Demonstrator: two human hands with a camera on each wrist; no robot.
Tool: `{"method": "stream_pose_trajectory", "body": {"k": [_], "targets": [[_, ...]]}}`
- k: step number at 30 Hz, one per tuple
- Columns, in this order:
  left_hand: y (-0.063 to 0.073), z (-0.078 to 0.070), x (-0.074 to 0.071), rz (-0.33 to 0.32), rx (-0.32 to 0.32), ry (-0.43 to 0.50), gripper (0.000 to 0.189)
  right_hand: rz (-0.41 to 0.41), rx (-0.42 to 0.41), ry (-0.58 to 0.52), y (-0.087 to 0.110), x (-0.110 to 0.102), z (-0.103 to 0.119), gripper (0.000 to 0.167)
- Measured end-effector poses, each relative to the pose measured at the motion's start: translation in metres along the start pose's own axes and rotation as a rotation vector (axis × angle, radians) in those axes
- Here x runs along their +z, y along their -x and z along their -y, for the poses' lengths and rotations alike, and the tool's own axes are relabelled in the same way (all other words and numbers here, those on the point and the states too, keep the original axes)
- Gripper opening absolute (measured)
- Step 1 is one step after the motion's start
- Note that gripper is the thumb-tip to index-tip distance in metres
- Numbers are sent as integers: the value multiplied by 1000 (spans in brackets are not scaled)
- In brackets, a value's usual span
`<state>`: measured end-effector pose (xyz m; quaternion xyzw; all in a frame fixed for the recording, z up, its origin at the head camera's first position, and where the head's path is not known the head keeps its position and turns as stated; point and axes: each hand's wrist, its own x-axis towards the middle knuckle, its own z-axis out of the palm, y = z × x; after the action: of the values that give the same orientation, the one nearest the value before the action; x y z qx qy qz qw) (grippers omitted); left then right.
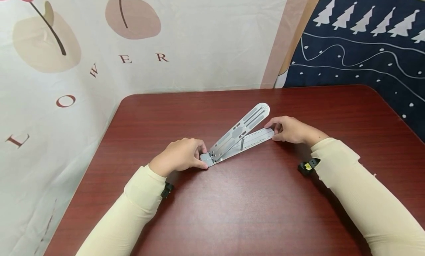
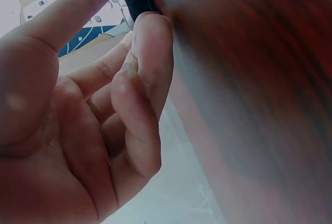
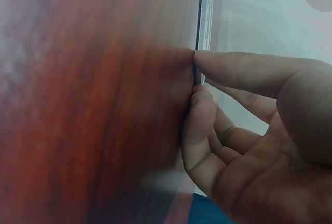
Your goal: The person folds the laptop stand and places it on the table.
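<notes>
A grey folding laptop stand lies at a slant near the middle of the table. Its upper arm is tilted up from the hinged end, and a thin strut stands between that arm and the notched base. My left hand pinches the hinged end at the lower left, thumb on the near side and fingers on the far side. At the other end, my right hand pinches the rounded tip of the base. The right wrist view shows thumb and fingertips on the thin base edge, right at the tabletop.
The reddish-brown wooden table has rounded back corners. Behind it hangs a pale printed cloth with letters, and at the right a dark blue cloth with white trees. A black wrist camera is under the right sleeve.
</notes>
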<state>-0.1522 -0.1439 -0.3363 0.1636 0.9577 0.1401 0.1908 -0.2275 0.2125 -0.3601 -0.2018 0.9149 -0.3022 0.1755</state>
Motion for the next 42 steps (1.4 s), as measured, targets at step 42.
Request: {"method": "stream_pose_trajectory", "body": {"k": [42], "targets": [[-10,2,-8,-21,8,-62,36,24,-29,34,40,15,6,32]]}}
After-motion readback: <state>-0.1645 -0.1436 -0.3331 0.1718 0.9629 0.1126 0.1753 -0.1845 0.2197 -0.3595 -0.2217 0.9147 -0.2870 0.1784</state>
